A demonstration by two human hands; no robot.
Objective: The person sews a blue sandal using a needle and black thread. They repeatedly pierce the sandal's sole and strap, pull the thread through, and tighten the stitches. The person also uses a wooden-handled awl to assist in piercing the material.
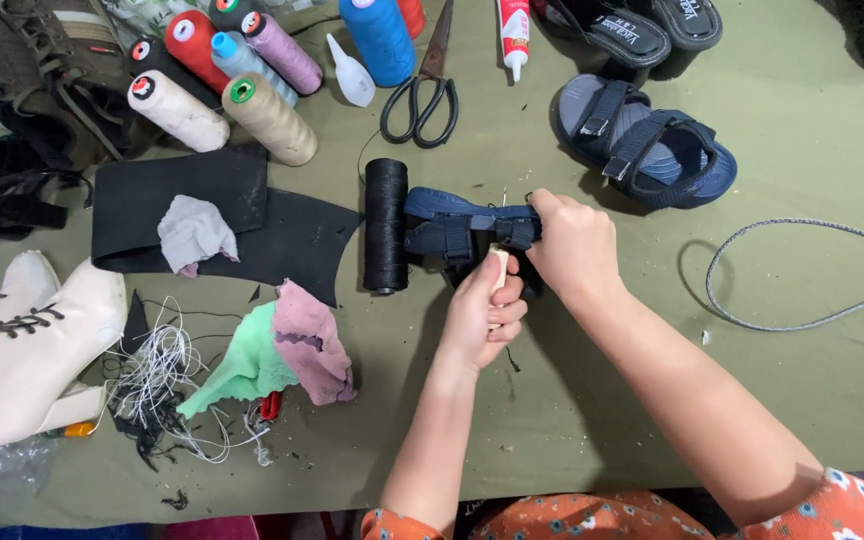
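Left hand [482,315] grips pale-handled awl [499,270]; right hand [572,245] pinches navy sandal [457,225].

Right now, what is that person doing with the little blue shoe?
A person is working on a small navy sandal on a green table. The right hand grips the sandal's end, where a thin needle seems to stick up. The left hand holds a pale wooden tool handle against the sandal from below. A black thread spool lies beside it. The matching sandal, scissors, more thread spools and cloth scraps lie around.
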